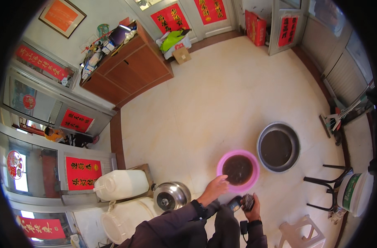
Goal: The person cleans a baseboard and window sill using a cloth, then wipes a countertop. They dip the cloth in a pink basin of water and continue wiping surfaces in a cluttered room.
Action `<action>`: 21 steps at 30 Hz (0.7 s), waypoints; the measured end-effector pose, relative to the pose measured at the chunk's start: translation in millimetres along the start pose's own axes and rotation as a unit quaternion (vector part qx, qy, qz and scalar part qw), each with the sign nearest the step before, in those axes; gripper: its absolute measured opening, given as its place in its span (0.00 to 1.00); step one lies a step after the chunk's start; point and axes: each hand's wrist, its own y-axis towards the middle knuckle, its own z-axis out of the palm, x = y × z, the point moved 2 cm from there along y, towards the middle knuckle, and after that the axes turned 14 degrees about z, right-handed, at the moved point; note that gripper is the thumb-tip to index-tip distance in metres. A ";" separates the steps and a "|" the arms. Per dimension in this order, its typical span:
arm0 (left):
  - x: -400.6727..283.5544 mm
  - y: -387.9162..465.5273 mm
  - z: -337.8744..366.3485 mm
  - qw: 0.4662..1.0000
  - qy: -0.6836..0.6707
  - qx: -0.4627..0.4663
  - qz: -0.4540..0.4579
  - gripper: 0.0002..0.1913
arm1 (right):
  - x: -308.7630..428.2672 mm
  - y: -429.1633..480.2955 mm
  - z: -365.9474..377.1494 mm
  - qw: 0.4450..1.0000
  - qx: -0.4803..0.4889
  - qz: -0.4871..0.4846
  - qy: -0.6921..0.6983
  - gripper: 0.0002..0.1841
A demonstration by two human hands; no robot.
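Observation:
A pink plastic basin (pixel 220 166) of dark brown liquid stands on the floor before me. My left hand (pixel 216 189) is at its near-left rim, fingers bent; whether it touches the rim or pinches something small, I cannot tell. Low to the right of it, my right hand (pixel 255 208) holds a dark grey, rounded clump with a streaked, fibrous-looking surface (pixel 248 202). My shoe (pixel 235 203) shows just left of that clump. Beyond the pink basin, to its right, sits a larger metal basin (pixel 295 158) with dark, murky liquid.
A metal kettle (pixel 172 196), a white jerrycan (pixel 123 185) and a large white plastic barrel (pixel 129 217) stand at left. To the right are a plastic stool (pixel 303 231), a black-legged chair (pixel 328 186) and a white bucket (pixel 354 193). A wooden cabinet (pixel 132 68) stands farther off; a person (pixel 53 135) sits beyond a doorway.

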 end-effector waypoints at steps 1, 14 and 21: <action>-9.2 4.1 -6.5 1.000 -0.012 -0.009 0.000 0.26 | 1.1 -4.6 -11.3 0.999 -0.012 -0.013 -0.040 0.23; -65.3 33.4 -178.4 0.979 0.014 -0.200 0.029 0.24 | -11.0 -49.6 -139.9 0.985 -0.169 -0.013 -0.042 0.17; -61.9 92.1 -294.1 0.971 0.015 -0.238 -0.014 0.23 | -34.4 -62.2 -52.9 0.951 -0.287 0.039 -0.109 0.17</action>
